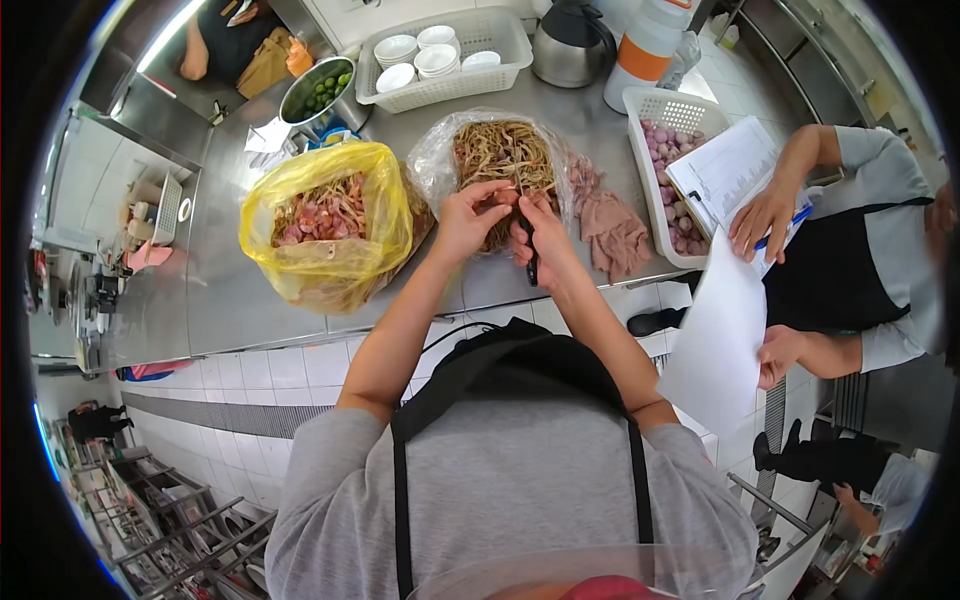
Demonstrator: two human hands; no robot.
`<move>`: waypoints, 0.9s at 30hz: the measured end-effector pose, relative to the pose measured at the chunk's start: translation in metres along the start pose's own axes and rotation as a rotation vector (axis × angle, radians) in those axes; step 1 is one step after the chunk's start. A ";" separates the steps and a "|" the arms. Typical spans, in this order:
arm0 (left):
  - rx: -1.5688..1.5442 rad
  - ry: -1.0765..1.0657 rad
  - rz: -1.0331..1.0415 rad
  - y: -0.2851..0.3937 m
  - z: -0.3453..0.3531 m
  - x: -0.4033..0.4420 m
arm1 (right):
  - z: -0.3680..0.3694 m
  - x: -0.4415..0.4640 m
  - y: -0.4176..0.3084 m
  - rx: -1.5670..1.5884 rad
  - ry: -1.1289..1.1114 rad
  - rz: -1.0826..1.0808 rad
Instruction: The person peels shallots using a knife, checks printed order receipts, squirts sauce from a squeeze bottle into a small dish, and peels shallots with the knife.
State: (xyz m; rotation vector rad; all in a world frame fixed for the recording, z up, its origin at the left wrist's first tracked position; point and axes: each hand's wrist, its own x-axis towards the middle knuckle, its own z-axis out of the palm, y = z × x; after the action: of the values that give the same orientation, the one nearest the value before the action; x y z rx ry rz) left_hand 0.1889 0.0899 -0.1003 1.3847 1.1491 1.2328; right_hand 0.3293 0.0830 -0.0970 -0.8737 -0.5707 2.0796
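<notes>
My left hand (472, 218) pinches a small reddish shallot (507, 196), mostly covered by the fingertips. Close beside it, my right hand (541, 240) is closed around the black handle of a small knife (532, 268); its blade meets the shallot between my hands. Just beyond both hands sits a clear plastic bag (436, 150) filled with dry, straw-coloured stalks (495, 150). To the left stands a yellow plastic bag (262, 215), open at the top, holding red shallots and skins (320, 210). A crumpled pinkish cloth (612, 236) lies right of the clear bag.
A white basket (648, 215) of purplish shallots (680, 140) stands right, with a clipboard (722, 170) over it. A co-worker there holds paper sheets (712, 335). Behind are a crate (395, 98) of white bowls, a metal jug (570, 45) and a pot (312, 112) of green limes.
</notes>
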 end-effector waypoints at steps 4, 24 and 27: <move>-0.297 0.145 0.004 -0.008 0.005 0.005 | 0.004 -0.002 -0.004 0.105 -0.025 0.008; -0.558 0.123 -0.305 0.033 -0.013 0.007 | 0.000 -0.010 -0.029 0.149 -0.047 -0.137; -0.727 0.085 -0.236 0.044 -0.016 0.002 | 0.013 -0.015 -0.028 0.105 -0.067 -0.072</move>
State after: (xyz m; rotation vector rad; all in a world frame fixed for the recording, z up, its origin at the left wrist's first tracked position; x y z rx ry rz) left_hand 0.1755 0.0863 -0.0559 0.6404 0.7662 1.3553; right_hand 0.3407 0.0857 -0.0647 -0.7158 -0.5163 2.0605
